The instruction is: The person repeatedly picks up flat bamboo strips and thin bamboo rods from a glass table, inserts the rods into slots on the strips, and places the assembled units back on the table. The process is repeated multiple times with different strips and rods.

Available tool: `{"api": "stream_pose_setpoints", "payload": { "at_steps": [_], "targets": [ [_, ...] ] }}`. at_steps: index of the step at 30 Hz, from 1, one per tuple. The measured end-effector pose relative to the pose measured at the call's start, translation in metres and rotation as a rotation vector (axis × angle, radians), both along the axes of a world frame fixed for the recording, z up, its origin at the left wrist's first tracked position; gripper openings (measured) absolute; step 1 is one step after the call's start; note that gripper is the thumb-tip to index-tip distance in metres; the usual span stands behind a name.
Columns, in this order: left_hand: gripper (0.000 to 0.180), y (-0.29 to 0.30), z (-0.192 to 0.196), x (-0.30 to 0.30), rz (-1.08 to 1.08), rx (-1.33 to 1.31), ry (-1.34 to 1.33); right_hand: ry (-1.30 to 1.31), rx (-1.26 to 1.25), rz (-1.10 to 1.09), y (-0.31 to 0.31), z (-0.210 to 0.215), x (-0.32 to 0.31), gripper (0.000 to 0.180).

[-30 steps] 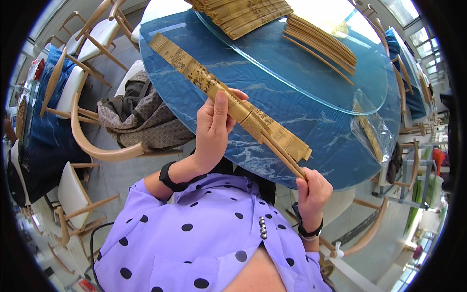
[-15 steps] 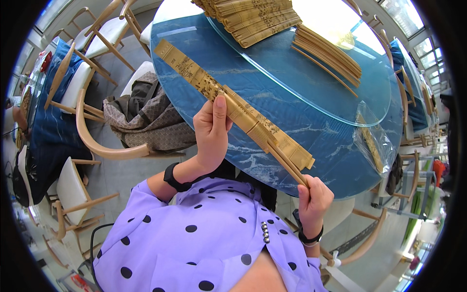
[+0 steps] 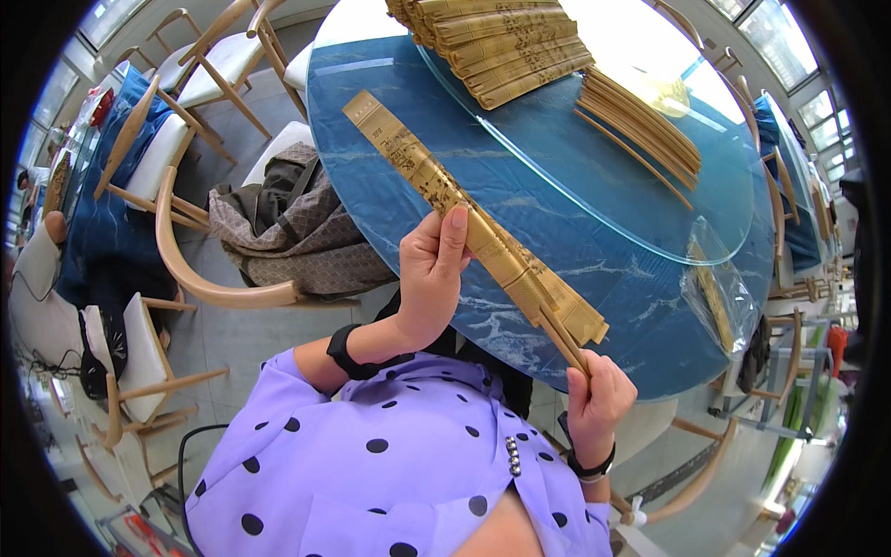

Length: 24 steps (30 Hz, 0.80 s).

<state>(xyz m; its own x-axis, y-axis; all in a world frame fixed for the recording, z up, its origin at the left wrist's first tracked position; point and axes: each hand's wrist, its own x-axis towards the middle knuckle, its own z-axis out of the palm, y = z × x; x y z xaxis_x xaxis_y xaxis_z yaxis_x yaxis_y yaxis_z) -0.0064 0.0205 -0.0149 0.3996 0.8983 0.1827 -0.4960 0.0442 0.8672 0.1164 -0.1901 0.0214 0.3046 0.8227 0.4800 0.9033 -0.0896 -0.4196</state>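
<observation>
My left hand [image 3: 432, 269] pinches a long gold printed paper sleeve [image 3: 394, 139], thumb on top, over the near edge of the blue table. Dark writing and a floral pattern run along it. My right hand [image 3: 601, 397] grips the near ends of thin brown wooden chopsticks [image 3: 563, 345], whose far ends go into the sleeve's lower part. A second layer of gold paper lies alongside under the sleeve's lower half. Beyond, on the glass turntable [image 3: 557, 176], lie a fanned pile of similar gold sleeves [image 3: 506, 51] and a stack of brown chopsticks [image 3: 640, 125].
A clear plastic bag [image 3: 715, 292] with a gold packet inside lies at the table's right. To the left, a patterned grey-brown bag [image 3: 288, 223] rests on a wooden chair [image 3: 167, 232]. Another blue-covered table [image 3: 107, 186] and a person's arm [image 3: 39, 255] show at far left.
My left hand and the sleeve have shifted slightly right and down in view, while my right hand stays nearly in place. A shorter length of chopsticks shows outside the sleeve.
</observation>
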Motion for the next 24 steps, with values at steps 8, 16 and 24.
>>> {"api": "stream_pose_setpoints", "payload": {
  "at_steps": [8,16,24],
  "targets": [
    [0.03,0.002,0.01,0.001,-0.005,0.041,-0.046,-0.015,0.01,0.019,-0.003,0.004,0.005,0.022],
    [0.033,-0.004,0.015,-0.003,-0.109,-0.076,-0.07,-0.024,0.015,0.023,0.002,0.004,0.005,0.024],
    [0.032,-0.006,0.009,0.0,-0.138,0.008,0.035,-0.015,0.009,-0.023,0.005,0.003,-0.001,0.022]
  ]
}}
